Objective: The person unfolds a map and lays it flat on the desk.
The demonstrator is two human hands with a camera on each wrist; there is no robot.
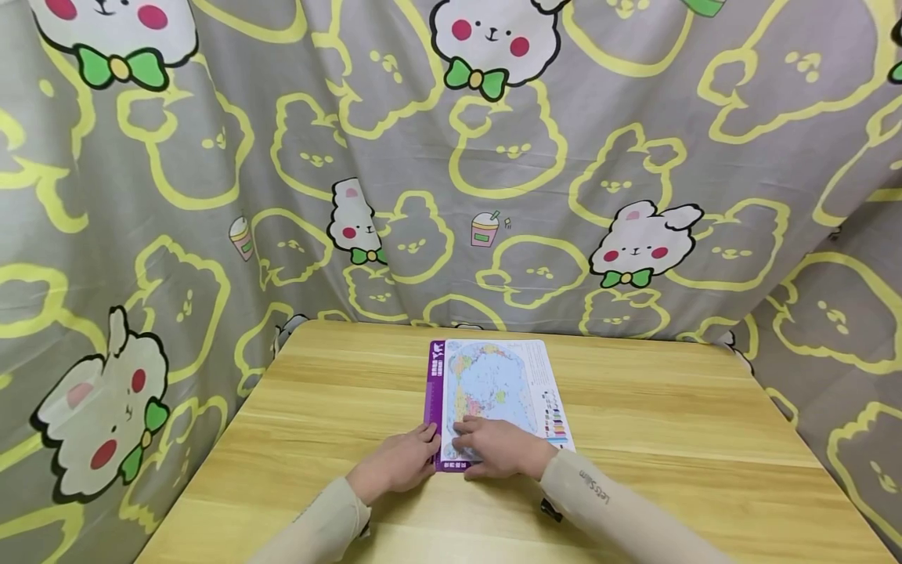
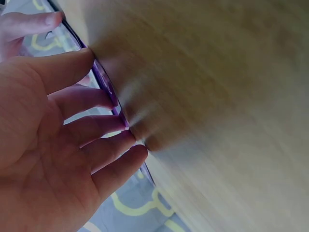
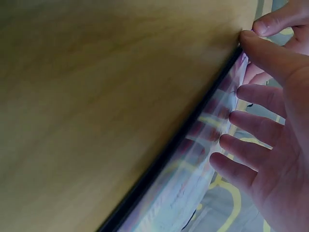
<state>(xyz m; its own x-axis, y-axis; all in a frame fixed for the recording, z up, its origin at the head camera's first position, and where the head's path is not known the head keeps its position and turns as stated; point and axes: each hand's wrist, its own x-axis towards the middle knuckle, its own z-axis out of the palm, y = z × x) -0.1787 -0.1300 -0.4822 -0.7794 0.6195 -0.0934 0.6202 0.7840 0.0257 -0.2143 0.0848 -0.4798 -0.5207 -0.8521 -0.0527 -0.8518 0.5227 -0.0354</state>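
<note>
- Left hand (image 1: 398,462): its fingers are slightly spread, the tips against the purple border (image 1: 436,399) and pinching nothing that shows. A push from this side alone could skid or turn the board, since the contact looks like edge contact only.
- Map board (image 1: 499,384): it lies flat between the hands and reaches beyond them, on the wooden table (image 1: 331,392). Its far end has no hand on it, so uneven pressure at the near end could swing it askew. Whether the white panel beside the left fingertips is separate from the border I cannot tell; if it is, the layers could slip out of line.
- Right hand (image 1: 503,448): its fingers are spread over the near part of the map, with the thumb at the near edge. How firmly they press, I cannot tell. Too light a touch on that glossy face could slide; too heavy a one could pin the board against the left hand's push.
- Right sleeve (image 1: 627,501): behind the right hand, a low forearm could brush the board's near corner and nudge it.
</note>
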